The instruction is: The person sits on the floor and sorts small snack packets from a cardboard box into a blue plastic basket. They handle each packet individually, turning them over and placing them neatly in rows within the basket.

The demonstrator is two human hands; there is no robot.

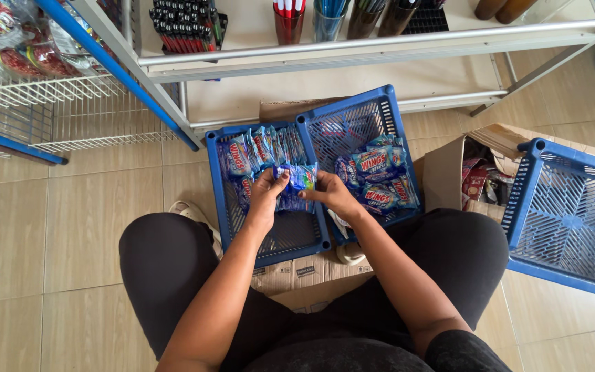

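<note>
Both my hands hold a bundle of small blue sachets (pixel 300 180) over the left blue plastic basket (pixel 216 180). My left hand (pixel 267 195) grips the bundle's left end and my right hand (pixel 333 194) its right end. The left basket has several blue sachet packs (pixel 251 153) stacked at its far end. A second blue basket (pixel 350 122) stands right beside it, with more blue packs (pixel 379 178) heaped at its near right. My knees in black trousers frame both baskets.
A flattened cardboard sheet (pixel 297 274) lies under the baskets. An open cardboard box (pixel 449 171) of packets and a third blue basket (pixel 567 218) stand at right. A white shelf (pixel 380 41) with pens in cups is ahead, a wire rack (pixel 49 114) at left.
</note>
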